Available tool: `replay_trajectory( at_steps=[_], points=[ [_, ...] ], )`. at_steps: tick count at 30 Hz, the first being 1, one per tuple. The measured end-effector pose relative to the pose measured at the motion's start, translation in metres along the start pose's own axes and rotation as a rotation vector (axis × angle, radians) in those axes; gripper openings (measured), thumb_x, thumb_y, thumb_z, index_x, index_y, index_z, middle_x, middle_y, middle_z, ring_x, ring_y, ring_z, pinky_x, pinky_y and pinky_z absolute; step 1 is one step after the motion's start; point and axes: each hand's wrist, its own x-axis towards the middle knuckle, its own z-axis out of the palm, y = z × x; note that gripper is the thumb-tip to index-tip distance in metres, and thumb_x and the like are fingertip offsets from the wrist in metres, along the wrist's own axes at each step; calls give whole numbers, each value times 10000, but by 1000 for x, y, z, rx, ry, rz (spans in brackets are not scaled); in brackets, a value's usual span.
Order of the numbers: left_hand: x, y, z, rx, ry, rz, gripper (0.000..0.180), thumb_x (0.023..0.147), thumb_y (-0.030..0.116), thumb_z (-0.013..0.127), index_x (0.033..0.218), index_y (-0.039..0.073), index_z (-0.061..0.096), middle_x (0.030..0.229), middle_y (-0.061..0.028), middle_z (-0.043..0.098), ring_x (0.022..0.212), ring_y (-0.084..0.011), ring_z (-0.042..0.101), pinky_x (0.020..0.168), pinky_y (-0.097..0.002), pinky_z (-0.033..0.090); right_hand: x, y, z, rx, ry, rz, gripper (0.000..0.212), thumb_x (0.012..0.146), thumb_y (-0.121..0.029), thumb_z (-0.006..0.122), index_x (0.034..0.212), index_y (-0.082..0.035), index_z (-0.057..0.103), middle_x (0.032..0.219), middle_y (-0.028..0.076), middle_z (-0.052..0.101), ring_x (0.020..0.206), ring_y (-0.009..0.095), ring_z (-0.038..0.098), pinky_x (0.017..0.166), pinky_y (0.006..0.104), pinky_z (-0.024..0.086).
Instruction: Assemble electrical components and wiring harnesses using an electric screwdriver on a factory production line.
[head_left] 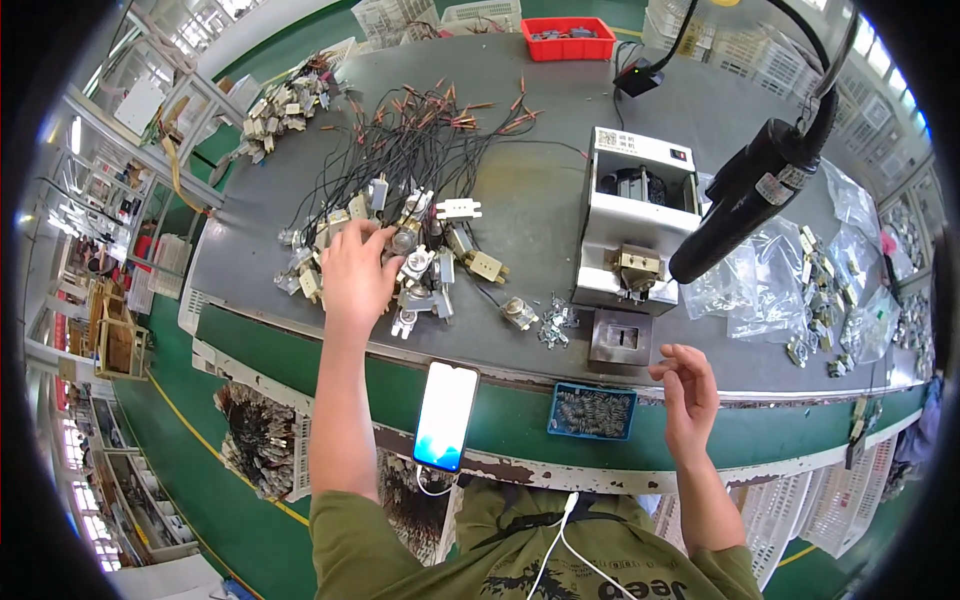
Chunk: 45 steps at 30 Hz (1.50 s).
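1. I took the white machine point(640, 215) on the grey workbench point(540, 200) as my landmark; everything below is placed against it.
2. My left hand point(355, 275) lay well to the left of the machine, palm down on a heap of small metal parts with black wires point(420, 250). Its fingers were spread and curled over the pieces, touching them. I could not tell whether any one piece was actually pinched.
3. The heap itself sat left of the machine on the bench top, and its wires fanned away toward the far edge, ending in copper-coloured tips point(450, 105).
4. My right hand point(685, 395) hovered below the machine and a little to its right, over the near edge of the bench. It was open, fingers loosely bent, holding nothing.
5. Just left of that hand, below the machine, a blue tray of small metal pieces point(592, 412) rested on the green front ledge.
6. A dark square block point(620, 340) sat directly in front of the machine, with a scatter of loose silver bits point(552, 322) just to its left.
7. A phone with a lit screen point(446, 415) leaned on the ledge, lower left of the machine, between my two forearms.
8. A black hanging tool point(745, 200) dangled just right of the machine, above clear plastic bags of parts point(790, 285).
9. A red bin point(568, 38) stood far behind the machine at the back of the bench.
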Motion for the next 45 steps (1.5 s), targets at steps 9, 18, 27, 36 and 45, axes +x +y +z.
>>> replay_trajectory(
  at_steps=[9,18,27,36,45],
  points=[
    [-43,67,-59,-242,154,-72,361,750,126,690,1079,24,580,988,-156,653,860,-335,649,735,-449,525,22,-28,13,-124,-187,-77,338,928,51,557,1264,14,560,1082,123,618,893,174,658,812,288,511],
    [-84,134,-76,-1024,-325,518,455,804,145,780,1193,37,570,1006,-125,683,876,-241,686,764,-355,534,35,-67,41,384,-565,647,398,1009,-123,526,1384,-27,430,1103,92,636,863,125,628,707,265,522],
    [-59,114,-54,-2460,-388,322,566,1007,149,563,1505,127,292,996,-141,683,590,-117,565,578,-259,456,21,-67,-34,8,-594,359,390,907,-119,696,1288,-91,618,1044,108,689,880,170,670,727,313,528],
    [-107,59,-12,-1528,166,-48,229,1013,178,571,1217,75,551,949,-156,708,632,-163,652,529,-255,489,56,-45,-35,-600,-435,-30,407,759,-44,779,1149,-57,665,1038,121,670,905,280,657,765,355,537],
    [-66,132,-31,-549,-97,468,362,819,214,755,1170,168,676,926,-40,682,872,-255,639,832,-366,481,61,14,1,-826,-345,-313,364,741,-163,805,1078,-90,688,1012,57,707,927,263,642,837,376,529]
  ],
)
